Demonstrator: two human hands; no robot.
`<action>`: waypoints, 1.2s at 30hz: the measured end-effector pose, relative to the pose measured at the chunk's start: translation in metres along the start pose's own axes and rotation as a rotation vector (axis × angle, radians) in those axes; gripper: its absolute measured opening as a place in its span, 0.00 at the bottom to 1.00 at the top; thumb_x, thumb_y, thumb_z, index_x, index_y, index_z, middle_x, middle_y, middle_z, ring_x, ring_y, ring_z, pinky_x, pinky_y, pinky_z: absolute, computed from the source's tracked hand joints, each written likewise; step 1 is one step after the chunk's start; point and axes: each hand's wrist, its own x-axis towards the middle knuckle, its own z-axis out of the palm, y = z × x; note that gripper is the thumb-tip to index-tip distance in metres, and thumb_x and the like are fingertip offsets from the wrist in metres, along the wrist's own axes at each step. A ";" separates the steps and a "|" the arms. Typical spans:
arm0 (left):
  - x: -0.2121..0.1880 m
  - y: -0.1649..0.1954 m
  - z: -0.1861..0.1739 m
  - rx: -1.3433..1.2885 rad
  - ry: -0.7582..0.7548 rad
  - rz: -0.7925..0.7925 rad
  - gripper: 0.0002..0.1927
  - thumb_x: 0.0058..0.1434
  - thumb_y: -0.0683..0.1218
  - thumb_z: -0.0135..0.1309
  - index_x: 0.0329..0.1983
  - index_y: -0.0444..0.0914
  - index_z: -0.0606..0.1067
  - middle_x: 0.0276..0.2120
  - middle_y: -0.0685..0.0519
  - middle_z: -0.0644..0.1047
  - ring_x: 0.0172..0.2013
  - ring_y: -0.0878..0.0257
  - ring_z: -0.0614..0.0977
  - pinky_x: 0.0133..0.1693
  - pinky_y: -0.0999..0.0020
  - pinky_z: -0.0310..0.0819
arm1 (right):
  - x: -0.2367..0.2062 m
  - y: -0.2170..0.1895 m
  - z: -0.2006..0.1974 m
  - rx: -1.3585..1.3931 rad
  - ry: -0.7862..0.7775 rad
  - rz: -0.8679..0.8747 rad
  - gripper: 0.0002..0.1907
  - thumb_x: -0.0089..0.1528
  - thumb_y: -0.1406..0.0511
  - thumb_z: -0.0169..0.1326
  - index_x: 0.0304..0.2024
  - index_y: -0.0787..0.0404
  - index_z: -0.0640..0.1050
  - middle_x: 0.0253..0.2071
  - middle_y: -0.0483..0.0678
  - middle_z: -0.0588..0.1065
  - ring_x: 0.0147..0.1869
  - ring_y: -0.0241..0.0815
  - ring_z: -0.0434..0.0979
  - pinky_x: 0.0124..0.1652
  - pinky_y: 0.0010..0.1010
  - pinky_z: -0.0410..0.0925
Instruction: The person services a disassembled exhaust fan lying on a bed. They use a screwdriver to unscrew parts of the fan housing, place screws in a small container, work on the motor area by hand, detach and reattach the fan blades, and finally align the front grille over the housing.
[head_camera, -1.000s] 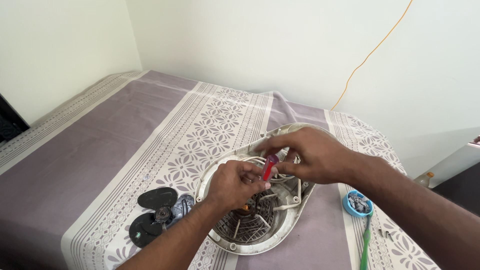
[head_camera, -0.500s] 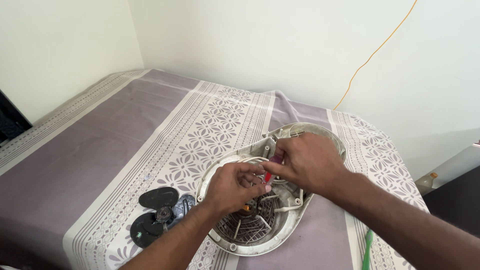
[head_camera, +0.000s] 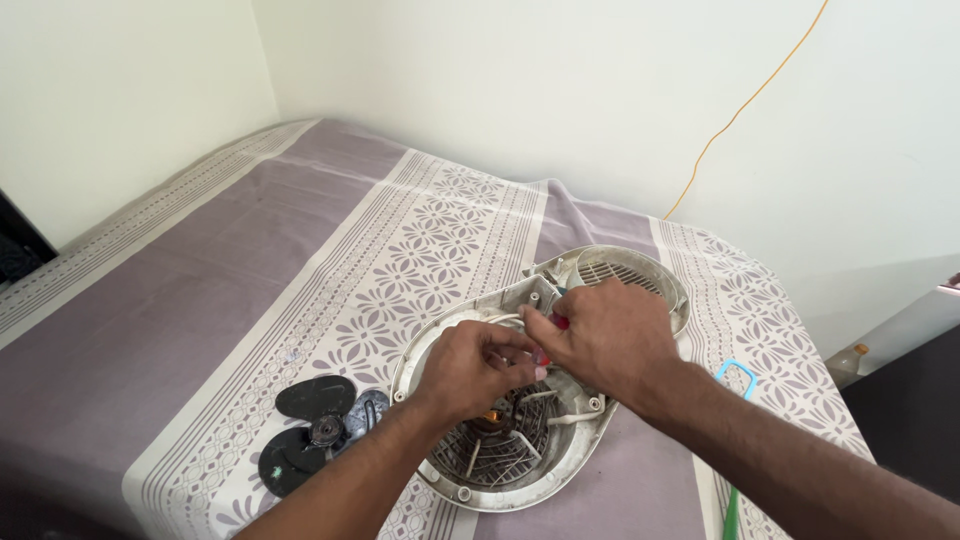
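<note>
the right hand (head_camera: 605, 335) was closed around a red-handled tool (head_camera: 548, 352), of which only bits of red showed between the fingers, near the thumb and again at the knuckles. the left hand (head_camera: 470, 368) met it from the other side, fingertips pinched together right against the tool's lower end; what they pinched was too small and too covered to tell. both hands hung over the middle of a white fan housing (head_camera: 520, 480), an oval shell lying open side up on the bed.

just under the grip, white wires (head_camera: 560, 418) curled across the housing's inside, and a small orange part (head_camera: 492, 414) sat beneath the left palm. below that, toward the person, the round grille (head_camera: 480, 455) of the housing showed its ribs. beyond the right hand's knuckles, the far end of the housing carried a second slatted vent (head_camera: 620, 272).

the housing rested on a bedsheet (head_camera: 200, 300), mauve with wide white bands of flower pattern. to the left of the grip, near the left forearm and apart from the housing, a black fan blade (head_camera: 310, 430) lay flat on the sheet, with a shiny dark piece touching its right edge. to the right of the grip, past the right forearm, a light blue loop (head_camera: 738, 376) peeked out on the sheet, and a green strip (head_camera: 731, 512) ran off the lower edge.

farther off, a thin yellow cord (head_camera: 745, 100) hung slanting down the pale wall behind the bed.
</note>
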 end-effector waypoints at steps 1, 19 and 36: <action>0.001 -0.001 0.000 -0.014 -0.001 0.005 0.17 0.50 0.52 0.70 0.44 0.45 0.85 0.33 0.58 0.86 0.32 0.70 0.84 0.39 0.71 0.79 | -0.001 -0.001 -0.002 -0.006 -0.007 0.002 0.29 0.63 0.42 0.45 0.28 0.53 0.86 0.16 0.47 0.78 0.21 0.43 0.80 0.28 0.39 0.75; 0.002 0.002 0.000 -0.049 -0.039 -0.105 0.20 0.51 0.52 0.69 0.48 0.45 0.84 0.34 0.59 0.86 0.35 0.71 0.85 0.43 0.70 0.80 | 0.012 0.033 -0.030 0.327 -0.150 -0.513 0.25 0.58 0.63 0.58 0.59 0.49 0.80 0.50 0.45 0.82 0.49 0.43 0.84 0.49 0.41 0.74; 0.000 -0.046 0.003 -0.134 -0.046 -0.043 0.31 0.49 0.54 0.68 0.56 0.37 0.79 0.51 0.44 0.83 0.54 0.56 0.84 0.56 0.59 0.78 | 0.003 0.010 -0.016 0.004 -0.021 -0.166 0.21 0.58 0.44 0.56 0.40 0.50 0.82 0.28 0.44 0.81 0.34 0.45 0.82 0.36 0.43 0.73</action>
